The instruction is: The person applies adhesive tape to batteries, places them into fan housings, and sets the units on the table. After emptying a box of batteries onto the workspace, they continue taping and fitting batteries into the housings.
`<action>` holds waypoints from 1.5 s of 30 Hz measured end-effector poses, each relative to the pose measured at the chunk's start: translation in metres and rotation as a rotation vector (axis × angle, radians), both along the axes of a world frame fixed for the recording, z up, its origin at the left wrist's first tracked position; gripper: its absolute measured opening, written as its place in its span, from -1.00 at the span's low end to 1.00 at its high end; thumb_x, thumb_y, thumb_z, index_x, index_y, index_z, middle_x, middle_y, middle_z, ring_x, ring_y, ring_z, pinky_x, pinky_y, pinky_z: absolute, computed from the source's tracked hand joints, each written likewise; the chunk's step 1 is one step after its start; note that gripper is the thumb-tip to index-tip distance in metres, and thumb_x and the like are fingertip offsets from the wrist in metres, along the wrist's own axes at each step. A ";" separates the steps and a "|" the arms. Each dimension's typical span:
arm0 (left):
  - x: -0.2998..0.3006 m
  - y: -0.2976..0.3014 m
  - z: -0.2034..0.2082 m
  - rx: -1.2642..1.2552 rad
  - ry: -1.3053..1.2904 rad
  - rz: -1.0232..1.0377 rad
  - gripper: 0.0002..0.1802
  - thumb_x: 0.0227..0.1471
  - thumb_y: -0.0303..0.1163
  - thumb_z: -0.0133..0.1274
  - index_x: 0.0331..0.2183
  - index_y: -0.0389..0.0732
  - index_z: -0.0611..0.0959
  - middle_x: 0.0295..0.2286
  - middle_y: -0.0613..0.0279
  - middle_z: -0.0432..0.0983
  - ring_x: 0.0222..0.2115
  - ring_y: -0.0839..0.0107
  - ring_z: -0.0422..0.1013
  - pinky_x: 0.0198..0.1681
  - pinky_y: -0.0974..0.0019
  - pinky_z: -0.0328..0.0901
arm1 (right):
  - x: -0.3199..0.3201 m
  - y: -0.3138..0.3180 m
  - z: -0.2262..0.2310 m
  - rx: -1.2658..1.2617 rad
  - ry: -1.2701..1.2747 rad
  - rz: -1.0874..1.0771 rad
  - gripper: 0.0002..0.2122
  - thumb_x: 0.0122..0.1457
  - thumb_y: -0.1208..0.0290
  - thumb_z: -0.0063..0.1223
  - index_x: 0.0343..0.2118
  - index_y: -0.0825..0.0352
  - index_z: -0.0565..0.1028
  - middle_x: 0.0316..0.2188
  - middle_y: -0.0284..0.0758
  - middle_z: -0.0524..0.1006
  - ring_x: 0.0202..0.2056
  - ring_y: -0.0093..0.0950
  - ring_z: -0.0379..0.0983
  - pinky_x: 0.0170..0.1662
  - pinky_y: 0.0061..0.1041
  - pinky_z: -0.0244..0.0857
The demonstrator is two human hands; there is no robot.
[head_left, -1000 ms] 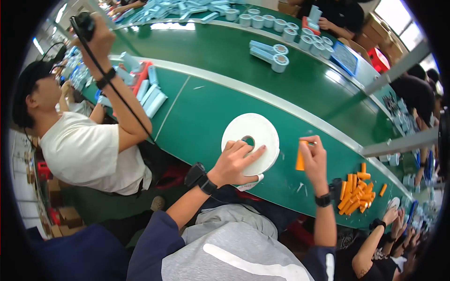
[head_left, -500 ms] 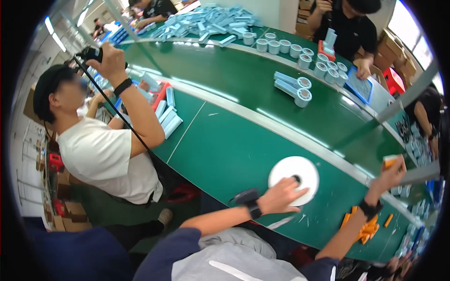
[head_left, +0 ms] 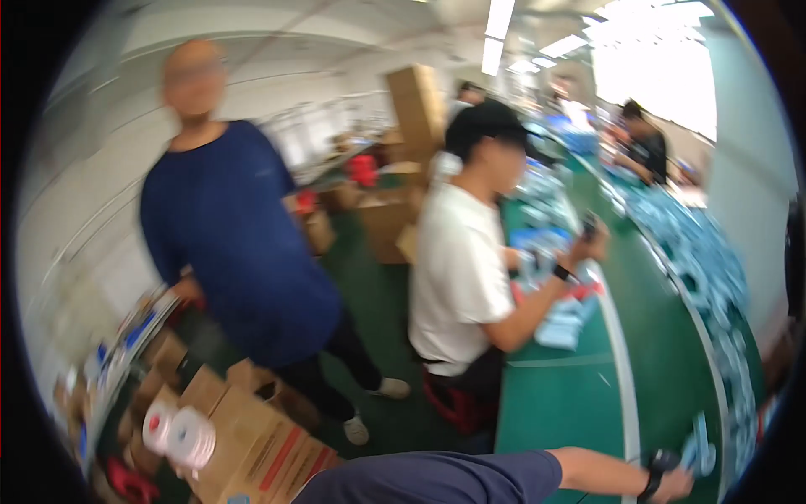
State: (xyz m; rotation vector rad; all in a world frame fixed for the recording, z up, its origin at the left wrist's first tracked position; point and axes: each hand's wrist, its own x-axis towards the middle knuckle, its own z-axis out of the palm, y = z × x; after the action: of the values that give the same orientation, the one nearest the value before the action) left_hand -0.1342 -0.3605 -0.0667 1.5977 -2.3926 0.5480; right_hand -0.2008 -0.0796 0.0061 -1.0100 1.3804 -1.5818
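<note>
My left arm, in a dark sleeve, stretches right along the lower edge to the green bench. My left hand [head_left: 674, 485], below a black wristband [head_left: 651, 480], is at the lower right over the belt. Right beside it, close to the fingers, is a light-blue plastic piece [head_left: 698, 449]. The blurred fingers do not show whether they grip it. My right hand is out of the picture. The white disc and the orange pieces from the earlier frame are also out of view.
A person in a navy shirt [head_left: 235, 227] stands at the left. Beside the bench [head_left: 558, 403] sits a person in a white shirt [head_left: 462, 277], holding a dark object. Light-blue parts [head_left: 684, 244] are heaped beyond the belt. White rolls [head_left: 179, 435] are by a carton [head_left: 260, 437] at lower left.
The view has swung far to the left. My left hand, earlier over the white disc, is now by the light-blue piece at the lower right. My right hand has left the picture.
</note>
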 end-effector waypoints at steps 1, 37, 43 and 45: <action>-0.004 0.071 -0.007 0.335 0.227 -0.448 -0.59 0.13 0.07 0.09 -0.17 -0.01 0.45 -0.29 0.20 0.44 -0.36 0.20 0.48 -0.41 -0.03 0.34 | 0.006 0.002 -0.010 0.053 -0.013 0.002 -0.77 0.33 0.33 0.01 -0.23 0.45 0.51 -0.46 -0.13 0.47 -0.38 -0.38 0.43 -0.33 -0.39 0.33; 0.204 0.325 0.027 0.019 0.931 -0.212 -0.82 -0.09 -0.43 0.22 -0.41 -0.21 0.55 -0.38 0.20 0.53 -0.30 0.27 0.46 -0.16 0.18 0.31 | 0.057 0.008 -0.034 -0.633 1.125 0.728 -0.67 0.08 0.58 0.23 -0.07 0.24 0.46 -0.22 -0.17 0.55 -0.29 -0.25 0.48 -0.21 -0.40 0.37; 0.197 0.322 0.012 -0.074 1.179 -0.144 -0.88 -0.04 -0.42 0.12 -0.42 -0.22 0.54 -0.45 0.21 0.48 -0.33 0.22 0.44 -0.27 0.19 0.31 | 0.069 -0.003 0.011 -0.544 1.542 0.977 -0.65 0.02 0.57 0.20 -0.09 0.16 0.53 -0.11 -0.28 0.55 -0.04 -0.22 0.44 0.05 -0.18 0.27; 0.198 0.319 0.013 -0.098 1.185 -0.135 -0.89 -0.04 -0.42 0.11 -0.43 -0.23 0.53 -0.45 0.20 0.47 -0.36 0.20 0.43 -0.30 0.17 0.31 | 0.080 -0.006 0.016 -0.528 1.661 1.031 -0.64 0.02 0.58 0.14 -0.08 0.13 0.54 -0.03 -0.34 0.52 0.12 -0.23 0.34 0.17 -0.10 0.14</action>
State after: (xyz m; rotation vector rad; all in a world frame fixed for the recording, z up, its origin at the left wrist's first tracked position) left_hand 0.0634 -0.0412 -0.0535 1.1591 -1.4925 -0.2759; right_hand -0.1205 -0.0854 0.0218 -3.0163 0.7888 -0.0103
